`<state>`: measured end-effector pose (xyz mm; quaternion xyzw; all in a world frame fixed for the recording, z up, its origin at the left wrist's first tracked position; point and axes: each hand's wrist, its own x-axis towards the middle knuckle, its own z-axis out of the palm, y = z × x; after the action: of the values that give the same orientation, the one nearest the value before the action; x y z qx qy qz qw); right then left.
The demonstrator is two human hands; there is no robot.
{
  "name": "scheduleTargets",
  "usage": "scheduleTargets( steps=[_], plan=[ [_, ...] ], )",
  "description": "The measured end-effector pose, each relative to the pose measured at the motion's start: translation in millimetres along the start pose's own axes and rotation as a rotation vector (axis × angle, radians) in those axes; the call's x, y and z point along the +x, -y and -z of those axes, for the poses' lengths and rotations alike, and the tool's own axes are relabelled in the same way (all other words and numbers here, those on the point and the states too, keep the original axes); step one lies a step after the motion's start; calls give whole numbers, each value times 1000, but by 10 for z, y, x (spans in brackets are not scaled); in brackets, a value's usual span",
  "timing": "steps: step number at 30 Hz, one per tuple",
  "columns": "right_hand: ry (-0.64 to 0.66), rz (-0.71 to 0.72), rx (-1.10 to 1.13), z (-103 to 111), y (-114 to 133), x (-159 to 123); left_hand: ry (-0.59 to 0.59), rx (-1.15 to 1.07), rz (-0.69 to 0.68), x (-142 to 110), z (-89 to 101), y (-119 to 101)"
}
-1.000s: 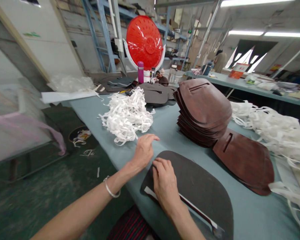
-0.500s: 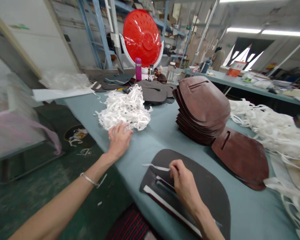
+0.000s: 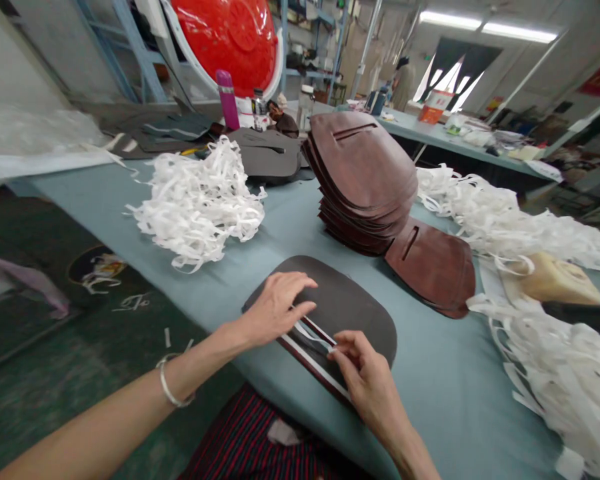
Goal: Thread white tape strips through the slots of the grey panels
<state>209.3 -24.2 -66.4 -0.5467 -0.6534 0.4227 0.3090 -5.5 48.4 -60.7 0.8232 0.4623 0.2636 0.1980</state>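
A dark grey rounded panel lies on the table near its front edge, with a slot and a white band along its near side. My left hand is over the panel's left part, thumb and fingers apart. Its underside is hidden. In the fingertips of my right hand is pinched the end of a thin white strip. That strip runs left along the slot towards my left hand. Beyond the panel sits a heap of loose white strips.
A tall stack of brown leather-like panels stands behind the panel, with more brown panels beside it. White strips pile up on the right, near a yellowish roll. A purple bottle and red heater are at the back.
My left hand went to the white heap, then came back over the panel. My right hand lifted a white strip and has lowered it to the slot. The view has swung right.
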Motion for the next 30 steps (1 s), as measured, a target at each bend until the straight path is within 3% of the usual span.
scheduleTargets(
  steps=[4,9,12,17,20,23,30],
  plan=[
    [-94,18,31,-33,62,-41,383,-283,-46,-6,-68,-404],
    [-45,-51,-102,14,12,-186,510,-264,-17,-108,-2,-354],
    [-78,-56,-152,37,-27,-250,499,-229,-13,-115,136,-207],
    [-120,-213,-146,77,-100,-350,452,-205,105,-117,354,27],
    [-124,-292,-104,63,-161,-416,416,-226,232,-164,373,150],
    [-121,-280,-16,31,-216,-470,385,-279,328,-212,347,220],
    [-118,-361,212,40,-138,-519,317,-607,544,-258,422,236]
  ],
)
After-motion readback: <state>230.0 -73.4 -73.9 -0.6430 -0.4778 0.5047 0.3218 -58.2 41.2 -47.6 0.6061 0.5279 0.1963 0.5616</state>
